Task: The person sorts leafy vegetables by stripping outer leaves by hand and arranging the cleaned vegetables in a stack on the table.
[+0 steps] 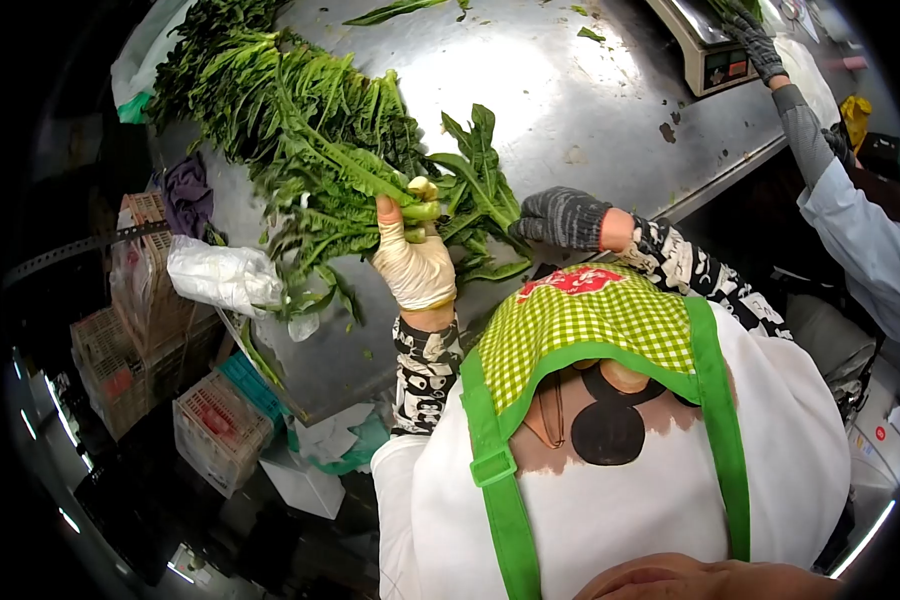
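Note:
My left hand, in a thin cream glove with the thumb tip bare, is closed around the pale stem ends of a bunch of long leafy greens. The leaves stretch away to the upper left over the metal table. My right hand, in a dark grey knit glove, is closed at the stem end of a smaller bunch of toothed leafy greens. Its fingertips are partly hidden against the stem. A large heap of leafy greens lies beyond my left hand.
At the upper right, a co-worker's grey-gloved hand holds greens over a weighing scale. A white plastic bundle lies at the table's left edge. Plastic crates and a purple cloth are on the left. Leaf scraps dot the table.

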Motion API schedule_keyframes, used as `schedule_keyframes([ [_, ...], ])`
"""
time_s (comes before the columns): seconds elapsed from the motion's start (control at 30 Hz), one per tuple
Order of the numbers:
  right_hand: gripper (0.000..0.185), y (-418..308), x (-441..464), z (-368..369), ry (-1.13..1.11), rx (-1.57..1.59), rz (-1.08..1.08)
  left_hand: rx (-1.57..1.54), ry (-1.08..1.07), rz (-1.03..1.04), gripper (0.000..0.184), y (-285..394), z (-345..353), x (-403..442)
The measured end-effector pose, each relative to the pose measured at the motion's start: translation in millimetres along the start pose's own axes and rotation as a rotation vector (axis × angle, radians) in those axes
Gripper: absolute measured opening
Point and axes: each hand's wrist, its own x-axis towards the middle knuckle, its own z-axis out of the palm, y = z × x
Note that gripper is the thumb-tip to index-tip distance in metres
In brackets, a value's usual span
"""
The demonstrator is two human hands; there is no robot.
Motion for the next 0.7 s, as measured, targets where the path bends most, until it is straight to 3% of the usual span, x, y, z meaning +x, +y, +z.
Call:
schedule_keyframes([
  [0.03,0.038,-7.7,0.1,-6.6,-0.004,-0.039,0.071,-0.006,-0.033,-0.024,0.034,0.7,-1.0,0.6],
  [0.1,0.047,-17.4,-4.4,-12.1,0.235,0.289,-0.005,-0.018,-0.109,-0.084,0.036,-2.8,-3.0,3.5],
  [0.17,0.061,-25.3,-10.2,-19.7,0.407,0.456,-0.119,0.416,-0.208,0.044,0.033,-21.6,-27.0,8.1],
  [0.23,0.079,-34.7,-11.2,-26.3,0.495,0.456,-0.288,0.567,-0.259,-0.084,0.039,-54.8,-42.8,11.4],
  [0.3,0.089,-38.1,-1.8,-22.5,0.562,0.633,-0.225,1.063,-0.602,0.274,0.057,-90.3,-36.4,4.1],
  [0.33,0.094,-39.7,2.0,-21.1,0.595,0.721,-0.189,1.219,-0.725,0.396,0.058,-91.9,-26.4,-2.4],
  [0.37,0.095,-44.8,1.2,-29.3,0.572,0.931,-0.292,1.354,-0.838,0.541,0.059,-93.7,-16.3,-8.8],
  [0.4,0.091,-38.6,-2.0,-29.4,0.632,0.953,-0.137,1.095,-0.738,0.232,0.051,-85.7,7.3,-17.3],
  [0.43,0.089,-27.4,-1.5,-28.7,0.72,0.914,-0.148,0.923,-0.697,0.032,0.057,-85.6,14.5,-20.8],
  [0.53,0.08,33.8,18.1,-28.7,1.069,0.662,-0.21,1.0,-0.656,0.101,0.059,-77.8,19.2,-26.1],
  [0.6,0.069,58.2,11.0,-60.9,1.094,0.493,-0.11,1.32,-0.672,0.47,0.053,-65.5,7.2,-19.3],
  [0.67,0.07,67.9,-2.7,-95.6,0.937,0.51,0.124,1.534,-0.588,0.851,0.069,-53.1,-9.0,-10.2],
  [0.7,0.071,86.1,-2.5,-99.8,0.952,0.262,0.306,1.663,-0.529,0.804,0.081,-42.5,-13.5,-13.4],
])
